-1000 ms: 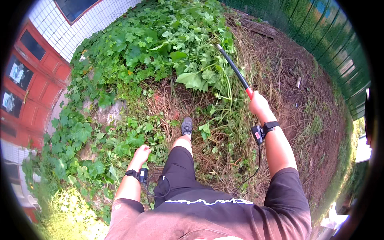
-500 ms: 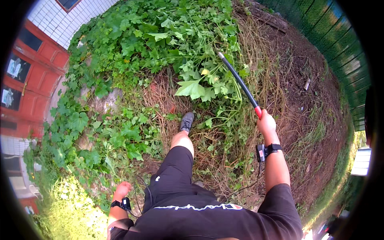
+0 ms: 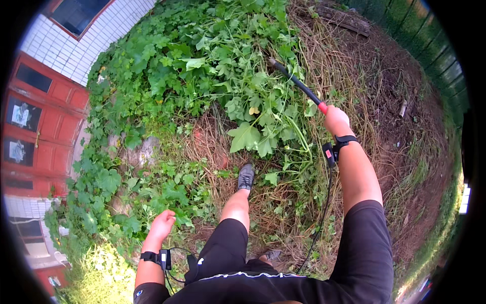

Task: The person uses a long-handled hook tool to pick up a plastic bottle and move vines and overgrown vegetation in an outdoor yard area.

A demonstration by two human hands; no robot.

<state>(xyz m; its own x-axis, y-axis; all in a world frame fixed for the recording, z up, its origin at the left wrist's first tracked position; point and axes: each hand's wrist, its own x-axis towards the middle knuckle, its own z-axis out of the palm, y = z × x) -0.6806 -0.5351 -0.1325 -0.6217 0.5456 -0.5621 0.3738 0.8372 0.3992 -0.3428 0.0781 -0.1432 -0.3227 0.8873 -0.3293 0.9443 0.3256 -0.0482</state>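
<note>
Right hand grips black rod over leafy vines, left hand bare

Standing close by, nearest first: dark shorts [image 3: 230, 248], then the left hand [image 3: 162, 224], out to the side above low greenery, nothing visible in it. Its fingers look loosely curled; can't tell if they close fully on the palm. Probably held out for balance on uneven ground. Strapped device [image 3: 164, 259] on that wrist, likely there so it moves with the arm and leaves the palm free.

One grey shoe [image 3: 246, 176] planted ahead on dry stems beside the greenery, presumably for a steady stance.

Right hand [image 3: 336, 120], further out: fingers wrapped around the red grip [image 3: 323, 107] of a black rod [image 3: 304, 88]. Second strapped device [image 3: 330, 154] on that wrist. Rod slants up and leftward from the fist, far end over the vines [image 3: 187, 66]; can't tell if the tip touches leaves or sits just above. Held at one end, likely to gain reach without bending. Big pale leaf [image 3: 244, 137] lies below and left of the rod.

Beyond: dry stalks [image 3: 324, 55] right of the vines, a weathered plank [image 3: 347, 23] on the soil, green fence [image 3: 430, 50] at far right, red door [image 3: 55, 126] and white tiled wall [image 3: 101, 40] at left
</note>
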